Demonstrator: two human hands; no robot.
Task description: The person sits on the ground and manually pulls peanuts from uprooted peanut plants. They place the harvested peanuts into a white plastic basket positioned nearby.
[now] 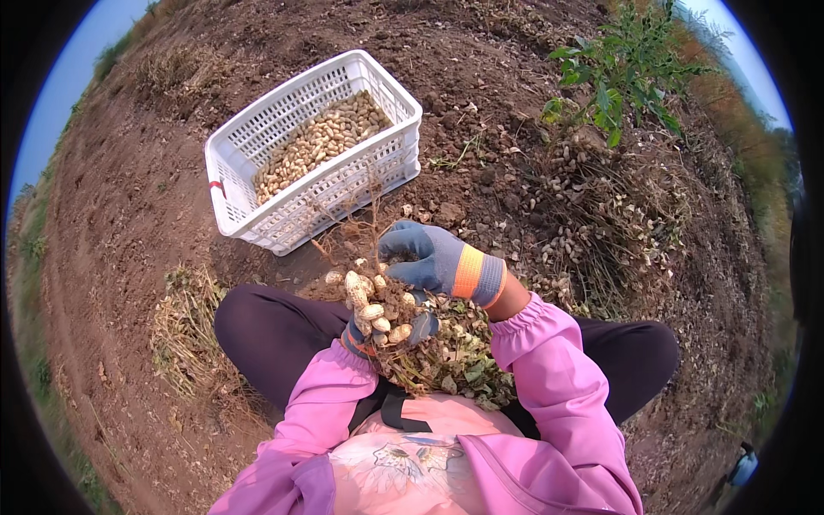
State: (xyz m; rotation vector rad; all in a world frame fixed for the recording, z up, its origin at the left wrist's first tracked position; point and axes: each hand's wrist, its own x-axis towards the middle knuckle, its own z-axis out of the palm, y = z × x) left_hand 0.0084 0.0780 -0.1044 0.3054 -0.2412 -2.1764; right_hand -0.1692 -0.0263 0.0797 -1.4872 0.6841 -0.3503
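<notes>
My left hand, in a grey and orange work glove, grips an uprooted peanut plant and is partly hidden under its roots and pods. The leafy stems lie across my lap. A cluster of unshelled peanuts hangs among the soil-covered roots, facing away from me. My right hand, gloved alike, is at the upper right side of the cluster, its fingers curled at the roots; whether they hold a pod is hidden. Just beyond my hands stands a white perforated plastic crate, partly filled with unshelled peanuts.
Dried peanut plants lie in a heap with pods at the right, and another bundle lies beside my left knee. A green leafy plant grows at the upper right. Bare soil with clods surrounds the crate.
</notes>
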